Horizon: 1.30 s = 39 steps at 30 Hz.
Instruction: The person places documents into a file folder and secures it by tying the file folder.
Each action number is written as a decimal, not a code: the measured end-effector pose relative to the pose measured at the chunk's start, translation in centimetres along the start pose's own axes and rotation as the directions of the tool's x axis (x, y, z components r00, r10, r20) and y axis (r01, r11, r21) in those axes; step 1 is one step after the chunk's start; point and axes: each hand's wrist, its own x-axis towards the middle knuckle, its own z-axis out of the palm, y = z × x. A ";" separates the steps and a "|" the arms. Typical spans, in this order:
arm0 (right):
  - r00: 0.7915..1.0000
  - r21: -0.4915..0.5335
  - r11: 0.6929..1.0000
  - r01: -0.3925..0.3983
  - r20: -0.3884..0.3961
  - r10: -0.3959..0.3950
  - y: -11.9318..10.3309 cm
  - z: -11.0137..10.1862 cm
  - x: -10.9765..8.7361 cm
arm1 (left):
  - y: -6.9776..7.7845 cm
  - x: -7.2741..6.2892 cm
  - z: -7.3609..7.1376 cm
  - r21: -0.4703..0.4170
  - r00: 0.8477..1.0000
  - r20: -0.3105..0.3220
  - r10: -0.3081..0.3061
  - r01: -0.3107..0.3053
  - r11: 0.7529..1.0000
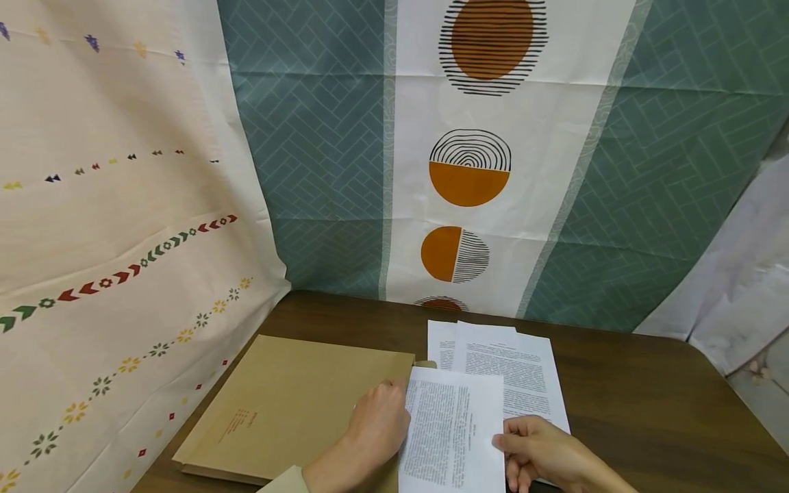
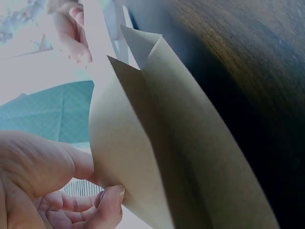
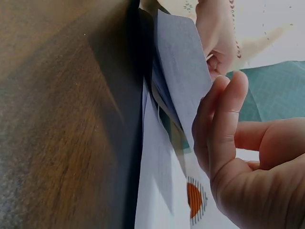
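Note:
A large brown paper envelope (image 1: 308,397) lies flat on the left of the table, with small red print near one corner. My left hand (image 1: 379,424) pinches the upper layer at its right edge. In the left wrist view the envelope (image 2: 128,133) gapes at its mouth, with thumb and fingers of the left hand (image 2: 52,181) at its edge. Printed paper (image 1: 453,424) stands at that mouth, text turned sideways. My right hand (image 1: 542,452) pinches its right edge; how many sheets it holds I cannot tell. The right wrist view shows this paper (image 3: 181,62) raised beyond the right hand (image 3: 257,162).
Several printed sheets (image 1: 518,356) lie overlapping behind the right hand. The dark wooden table (image 1: 653,404) extends to the right. A patterned green and white curtain (image 1: 320,171) hangs behind the table, and a cream embroidered cloth (image 1: 123,226) hangs at the left.

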 end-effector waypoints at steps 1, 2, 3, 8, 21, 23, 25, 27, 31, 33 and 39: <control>1.000 -0.010 1.000 0.000 -0.004 -0.001 0.0 0.1 0.2 | 0.0 0.0 0.0 -0.003 1.000 0.005 -0.003 0.003 1.000; 1.000 -0.021 1.000 0.001 -0.012 -0.001 0.0 0.2 0.3 | 0.0 -0.1 0.0 -0.004 1.000 0.007 -0.007 0.007 1.000; 1.000 -0.035 0.999 -0.001 -0.024 0.001 0.0 0.4 0.5 | 0.0 -0.1 0.0 -0.002 1.000 0.003 -0.009 0.009 1.000; 0.988 -0.172 0.985 -0.021 -0.153 -0.005 -0.3 1.3 1.3 | 0.1 -0.2 0.0 -0.003 1.000 -0.010 -0.014 0.014 1.000; 0.985 -0.277 0.961 -0.015 -0.169 -0.033 -1.0 1.5 2.5 | 0.0 -0.4 -0.1 -0.020 1.000 -0.019 0.021 -0.021 1.000; 0.986 -0.270 0.963 -0.011 -0.161 -0.034 -1.1 1.8 2.8 | 0.0 -0.4 -0.1 -0.014 1.000 -0.021 0.018 -0.018 1.000; 0.987 -0.264 0.964 -0.005 -0.154 -0.037 -1.2 2.1 3.0 | 0.0 -0.5 -0.1 -0.009 1.000 -0.017 0.015 -0.015 1.000; 0.988 -0.262 0.965 0.000 -0.149 -0.041 -1.3 2.3 3.3 | 0.1 -0.4 -0.2 -0.010 1.000 -0.012 0.013 -0.013 1.000; 0.989 -0.263 0.965 0.010 -0.139 -0.048 -1.4 2.6 3.8 | 0.2 -0.5 -0.2 -0.013 1.000 -0.001 0.008 -0.008 1.000; 0.990 -0.268 0.963 0.014 -0.135 -0.052 -1.4 2.8 4.1 | 0.2 -0.4 -0.3 -0.009 1.000 -0.003 0.004 -0.004 1.000; 0.989 -0.279 0.960 0.021 -0.137 -0.061 -1.6 3.2 4.7 | 0.2 -0.3 -0.3 -0.009 1.000 -0.011 0.004 -0.004 1.000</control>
